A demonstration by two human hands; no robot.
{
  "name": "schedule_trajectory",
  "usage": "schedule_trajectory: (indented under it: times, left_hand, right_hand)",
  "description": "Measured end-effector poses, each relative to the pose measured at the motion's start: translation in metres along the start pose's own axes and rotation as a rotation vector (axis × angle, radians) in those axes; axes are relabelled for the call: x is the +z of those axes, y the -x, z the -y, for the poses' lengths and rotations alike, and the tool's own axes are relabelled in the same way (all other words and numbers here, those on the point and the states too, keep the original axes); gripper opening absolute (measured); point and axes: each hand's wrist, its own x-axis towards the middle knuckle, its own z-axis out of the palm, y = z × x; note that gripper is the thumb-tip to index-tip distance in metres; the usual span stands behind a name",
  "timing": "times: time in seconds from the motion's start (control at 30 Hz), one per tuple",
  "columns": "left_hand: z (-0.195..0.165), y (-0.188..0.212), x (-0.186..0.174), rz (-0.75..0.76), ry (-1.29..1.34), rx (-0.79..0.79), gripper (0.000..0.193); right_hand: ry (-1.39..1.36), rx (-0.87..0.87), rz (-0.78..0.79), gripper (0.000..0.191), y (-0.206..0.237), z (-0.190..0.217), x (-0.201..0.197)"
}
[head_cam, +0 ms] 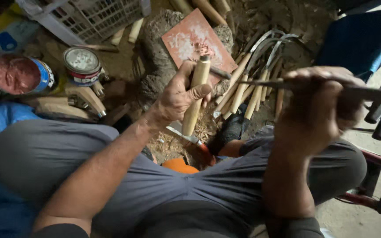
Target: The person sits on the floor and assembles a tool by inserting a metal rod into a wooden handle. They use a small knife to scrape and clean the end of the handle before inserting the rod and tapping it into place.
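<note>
Head view, looking down over my grey-trousered knees [67, 158]; my right hand [318, 110] is nearest the lens, fist wrapped tight round a thin dark metal rod [375, 94] that runs level from past the fist's left side out to the right edge; further out my left hand [179, 97] grips a pale wooden handle [196, 97], held nearly upright, thumb pressed along its side; its top end sits just before a reddish flat slab [190, 39] resting on a rough stone block [155, 57]; right of that, a bundle of curved blades with wooden handles [252, 79] lies on the dirt; far left, two round tins [82, 66] and a white plastic crate [93, 15].
</note>
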Motion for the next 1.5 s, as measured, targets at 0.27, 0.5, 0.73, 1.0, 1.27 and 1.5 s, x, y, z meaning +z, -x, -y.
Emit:
schedule_trajectory:
  times: [0.27, 0.5, 0.73, 1.0, 1.27, 1.5]
  left_hand:
    - [-0.014, 0.014, 0.012, 0.031, -0.242, -0.048, 0.041]
    - [-0.017, 0.014, 0.016, 0.092, -0.303, 0.102, 0.045]
    - [-0.02, 0.016, 0.019, 0.093, -0.503, 0.151, 0.048]
    - [-0.014, 0.019, 0.022, 0.02, -0.738, 0.337, 0.044]
    - [-0.011, 0.001, 0.009, -0.047, -0.82, 0.468, 0.021]
    - [-0.017, 0.01, 0.007, 0.038, -0.198, -0.099, 0.04]
  right_hand:
    - [-0.031, 0.075, 0.015, 0.008, 0.014, -0.014, -0.005]
    - [-0.009, 0.061, 0.083, 0.014, 0.01, -0.015, 0.0]
    - [-0.019, 0.035, 0.099, 0.013, 0.005, -0.015, 0.005]
    - [0.103, 0.062, 0.191, 0.007, 0.002, -0.013, 0.011]
    - [0.463, 0.028, 0.05, 0.007, 0.011, -0.009, -0.007]
    - [-0.019, 0.089, -0.042, 0.011, 0.005, -0.011, -0.028]
